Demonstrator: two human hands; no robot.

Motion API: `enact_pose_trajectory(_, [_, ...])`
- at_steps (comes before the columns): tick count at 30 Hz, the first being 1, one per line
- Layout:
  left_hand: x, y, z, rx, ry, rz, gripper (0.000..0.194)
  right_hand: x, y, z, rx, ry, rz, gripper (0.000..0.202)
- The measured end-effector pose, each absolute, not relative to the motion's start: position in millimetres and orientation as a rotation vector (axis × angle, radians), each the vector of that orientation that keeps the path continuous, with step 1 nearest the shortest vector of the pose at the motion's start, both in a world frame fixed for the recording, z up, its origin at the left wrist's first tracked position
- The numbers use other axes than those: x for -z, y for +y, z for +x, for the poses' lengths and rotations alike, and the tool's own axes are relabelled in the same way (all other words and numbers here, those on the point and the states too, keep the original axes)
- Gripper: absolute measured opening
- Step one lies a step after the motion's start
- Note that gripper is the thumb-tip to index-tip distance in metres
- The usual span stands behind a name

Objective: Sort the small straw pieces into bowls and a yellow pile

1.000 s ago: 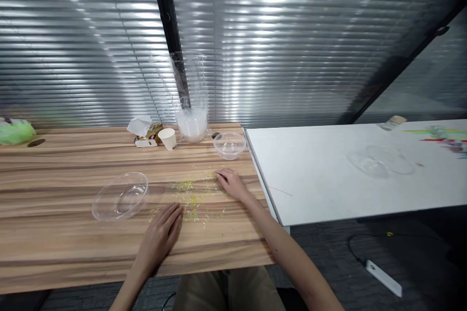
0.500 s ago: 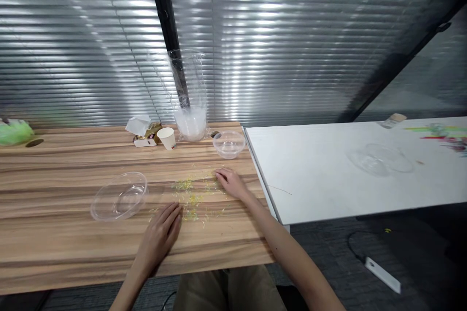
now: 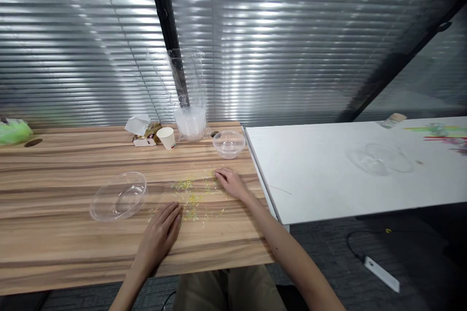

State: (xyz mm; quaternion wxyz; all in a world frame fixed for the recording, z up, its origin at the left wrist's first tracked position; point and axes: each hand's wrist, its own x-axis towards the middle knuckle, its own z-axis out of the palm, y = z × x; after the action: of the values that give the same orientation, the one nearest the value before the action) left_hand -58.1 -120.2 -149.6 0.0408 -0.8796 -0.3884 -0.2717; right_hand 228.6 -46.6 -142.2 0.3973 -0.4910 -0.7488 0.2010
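Small yellow, green and pale slivers lie scattered over the wood-grain table, too fine to name. My left hand rests flat on the tabletop at their left edge, fingers stretched out. At their upper right side is my right hand, its fingers bent and drawn together at the tips; anything pinched there is too small to make out. A clear plastic bowl stands left of my left hand. Just beyond my right hand sits a second clear bowl.
Along the back are a tissue box, a paper cup and a plastic bag with white bowls. A green bag lies far left. The white table at right bears clear plastic pieces.
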Motion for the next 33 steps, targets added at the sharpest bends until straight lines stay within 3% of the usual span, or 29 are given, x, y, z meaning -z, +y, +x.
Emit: enact_pose_trajectory(33, [149.5,-119.6,-58.1,0.844,-1.234,-2.696,0.031,140.8,-46.5,229.7,-0.526,-1.898,-1.251,0.021])
